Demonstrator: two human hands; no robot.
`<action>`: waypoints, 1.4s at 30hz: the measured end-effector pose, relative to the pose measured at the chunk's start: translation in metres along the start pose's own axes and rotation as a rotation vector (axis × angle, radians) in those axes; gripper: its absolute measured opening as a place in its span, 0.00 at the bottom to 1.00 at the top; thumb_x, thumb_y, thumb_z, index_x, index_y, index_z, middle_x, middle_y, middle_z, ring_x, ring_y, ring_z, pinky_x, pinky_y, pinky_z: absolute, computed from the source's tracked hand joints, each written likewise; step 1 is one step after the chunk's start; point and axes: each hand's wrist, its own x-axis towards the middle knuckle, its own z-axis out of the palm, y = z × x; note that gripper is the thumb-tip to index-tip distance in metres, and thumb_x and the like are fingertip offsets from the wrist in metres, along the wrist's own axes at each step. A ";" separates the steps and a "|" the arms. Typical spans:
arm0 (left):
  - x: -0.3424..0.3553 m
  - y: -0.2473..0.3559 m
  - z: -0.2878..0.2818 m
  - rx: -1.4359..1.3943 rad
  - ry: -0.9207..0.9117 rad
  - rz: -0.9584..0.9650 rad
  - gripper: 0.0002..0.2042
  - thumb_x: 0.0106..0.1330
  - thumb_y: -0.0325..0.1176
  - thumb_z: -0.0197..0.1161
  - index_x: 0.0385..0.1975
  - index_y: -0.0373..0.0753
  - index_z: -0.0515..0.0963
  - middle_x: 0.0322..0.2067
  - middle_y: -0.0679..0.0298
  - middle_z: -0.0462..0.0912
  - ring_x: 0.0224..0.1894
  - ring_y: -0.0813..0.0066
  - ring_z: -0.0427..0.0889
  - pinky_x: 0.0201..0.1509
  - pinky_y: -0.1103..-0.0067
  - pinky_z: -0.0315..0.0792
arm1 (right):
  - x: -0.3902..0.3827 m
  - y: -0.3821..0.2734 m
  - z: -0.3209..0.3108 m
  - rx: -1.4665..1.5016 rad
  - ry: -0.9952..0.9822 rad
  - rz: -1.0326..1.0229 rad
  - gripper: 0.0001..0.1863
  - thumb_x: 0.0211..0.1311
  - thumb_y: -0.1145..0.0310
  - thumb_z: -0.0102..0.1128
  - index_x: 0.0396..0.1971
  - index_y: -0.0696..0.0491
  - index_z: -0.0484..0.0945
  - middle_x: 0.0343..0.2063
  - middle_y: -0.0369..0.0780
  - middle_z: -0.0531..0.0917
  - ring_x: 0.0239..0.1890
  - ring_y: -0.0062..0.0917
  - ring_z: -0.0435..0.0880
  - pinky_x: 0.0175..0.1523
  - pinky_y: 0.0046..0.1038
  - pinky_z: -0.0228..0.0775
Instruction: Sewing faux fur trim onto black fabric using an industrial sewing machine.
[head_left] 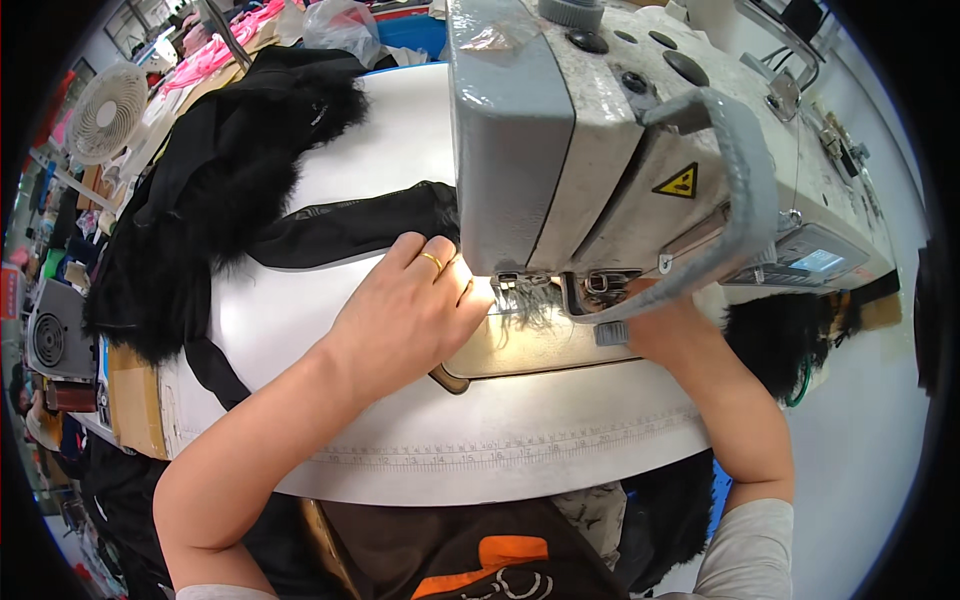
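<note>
My left hand (410, 310), with a ring on one finger, is closed at the left of a sewing machine's (515, 130) needle area. Its curled fingers hold the end of a black sheer fabric strip (350, 228); the fingertips are partly hidden. Wispy dark fur trim (532, 303) lies beneath the presser foot (508, 282) on the lit metal plate (540, 350). My right hand (668, 325) is at the plate's right side, behind the grey curved guard (745, 200), which covers its fingers. Whether it grips anything cannot be seen.
A black fur-trimmed garment (220, 170) is heaped on the white table (400, 120) at the left. More black fur (775, 335) hangs at the right. A ruler scale (500, 452) runs along the front edge. A white fan (108, 113) stands far left.
</note>
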 end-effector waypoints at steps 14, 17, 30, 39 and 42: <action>0.000 0.005 -0.002 0.030 0.020 -0.033 0.07 0.58 0.30 0.67 0.24 0.45 0.75 0.27 0.67 0.78 0.44 0.66 0.78 0.50 0.72 0.69 | 0.008 0.001 0.004 -0.083 0.135 -0.109 0.02 0.53 0.67 0.65 0.28 0.46 0.84 0.27 0.36 0.81 0.35 0.33 0.86 0.30 0.37 0.78; 0.000 0.005 -0.003 0.012 0.005 -0.035 0.04 0.59 0.30 0.67 0.30 0.43 0.78 0.32 0.64 0.82 0.45 0.66 0.79 0.51 0.72 0.70 | 0.007 0.005 0.007 -0.029 0.106 -0.103 0.03 0.54 0.66 0.65 0.28 0.46 0.84 0.29 0.36 0.81 0.35 0.34 0.86 0.33 0.39 0.79; -0.084 0.031 -0.035 0.042 0.084 -0.294 0.15 0.63 0.30 0.64 0.48 0.33 0.83 0.56 0.53 0.85 0.60 0.56 0.80 0.66 0.57 0.72 | 0.018 -0.008 -0.002 0.398 0.249 -0.145 0.12 0.62 0.58 0.75 0.40 0.46 0.88 0.29 0.33 0.86 0.29 0.29 0.86 0.33 0.36 0.79; -0.115 0.113 -0.070 0.057 0.250 -0.101 0.12 0.67 0.31 0.62 0.47 0.41 0.86 0.52 0.65 0.88 0.54 0.69 0.79 0.49 0.73 0.71 | 0.023 -0.104 -0.036 0.807 0.006 0.009 0.26 0.56 0.58 0.82 0.52 0.52 0.83 0.34 0.43 0.87 0.31 0.41 0.87 0.36 0.37 0.77; -0.126 0.126 -0.080 -0.086 0.112 -0.377 0.15 0.64 0.30 0.63 0.48 0.35 0.85 0.46 0.59 0.84 0.48 0.62 0.80 0.48 0.69 0.72 | 0.015 -0.131 -0.045 0.844 0.085 -0.023 0.19 0.56 0.70 0.78 0.46 0.55 0.82 0.33 0.46 0.86 0.32 0.44 0.86 0.36 0.36 0.78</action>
